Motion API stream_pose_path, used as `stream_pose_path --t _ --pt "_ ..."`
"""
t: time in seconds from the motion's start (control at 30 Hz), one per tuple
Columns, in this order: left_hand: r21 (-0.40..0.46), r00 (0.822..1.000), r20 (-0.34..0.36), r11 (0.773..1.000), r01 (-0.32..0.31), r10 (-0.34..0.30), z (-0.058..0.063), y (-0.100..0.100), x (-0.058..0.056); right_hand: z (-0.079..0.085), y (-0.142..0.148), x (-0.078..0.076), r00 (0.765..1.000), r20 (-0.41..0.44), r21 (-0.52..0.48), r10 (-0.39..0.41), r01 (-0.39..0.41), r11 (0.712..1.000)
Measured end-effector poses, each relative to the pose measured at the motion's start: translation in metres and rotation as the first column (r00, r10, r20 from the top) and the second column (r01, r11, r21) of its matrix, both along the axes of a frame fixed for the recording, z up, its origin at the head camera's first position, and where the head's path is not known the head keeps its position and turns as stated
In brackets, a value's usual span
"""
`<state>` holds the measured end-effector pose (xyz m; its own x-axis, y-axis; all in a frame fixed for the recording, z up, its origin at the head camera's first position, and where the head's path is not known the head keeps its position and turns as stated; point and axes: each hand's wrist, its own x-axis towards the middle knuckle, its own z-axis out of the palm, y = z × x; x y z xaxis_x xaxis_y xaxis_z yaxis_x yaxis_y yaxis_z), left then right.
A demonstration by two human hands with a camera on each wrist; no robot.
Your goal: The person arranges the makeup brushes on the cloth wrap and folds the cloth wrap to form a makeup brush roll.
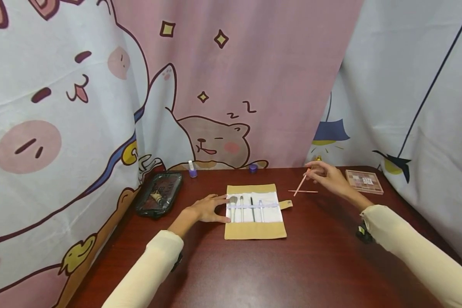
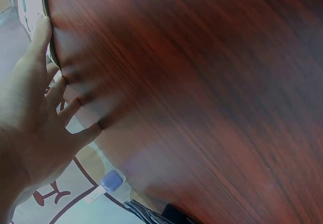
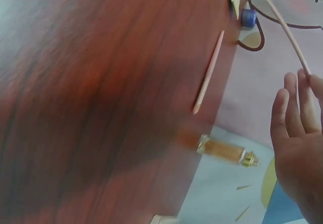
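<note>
A slim pink stick (image 1: 300,185) is slanting down and leftward from the pinching right hand (image 1: 329,179), well right of the unfolded brush roll (image 1: 256,231). The left hand (image 1: 207,209), fingers spread, is touching the roll's left edge

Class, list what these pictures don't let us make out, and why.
Head view: body of the bottle, hidden behind the right hand.
Head view: wording on the palette, too small.
Left wrist view: most of the brush roll, cut off at the top-left.
Right wrist view: grip on the pink stick, partly cut off by the right edge.
</note>
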<state>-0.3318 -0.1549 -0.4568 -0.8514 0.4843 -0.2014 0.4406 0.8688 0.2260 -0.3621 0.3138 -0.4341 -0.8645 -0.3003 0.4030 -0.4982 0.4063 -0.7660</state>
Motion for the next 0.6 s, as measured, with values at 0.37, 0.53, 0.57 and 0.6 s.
stream_pose_path --t 0.37,0.53,0.57,0.6 --pt "0.004 1.000 -0.008 1.000 0.006 -0.006 -0.001 -0.001 -0.001 0.011 -0.040 -0.011 0.999 -0.009 -0.061 0.049 -0.049 0.997" --pt "-0.006 1.000 0.003 1.000 0.010 -0.010 0.002 -0.001 0.000 0.013 -0.057 -0.014 0.997 -0.008 -0.059 0.077 -0.077 0.995" --pt "-0.011 1.000 0.006 1.000 0.009 -0.009 0.002 -0.001 -0.001 0.013 -0.060 -0.015 0.997 -0.010 -0.050 0.077 -0.077 0.996" --pt "-0.014 1.000 0.005 1.000 0.008 -0.008 0.002 -0.002 -0.001 0.013 -0.063 -0.015 0.997 -0.008 -0.042 0.078 -0.079 0.996"
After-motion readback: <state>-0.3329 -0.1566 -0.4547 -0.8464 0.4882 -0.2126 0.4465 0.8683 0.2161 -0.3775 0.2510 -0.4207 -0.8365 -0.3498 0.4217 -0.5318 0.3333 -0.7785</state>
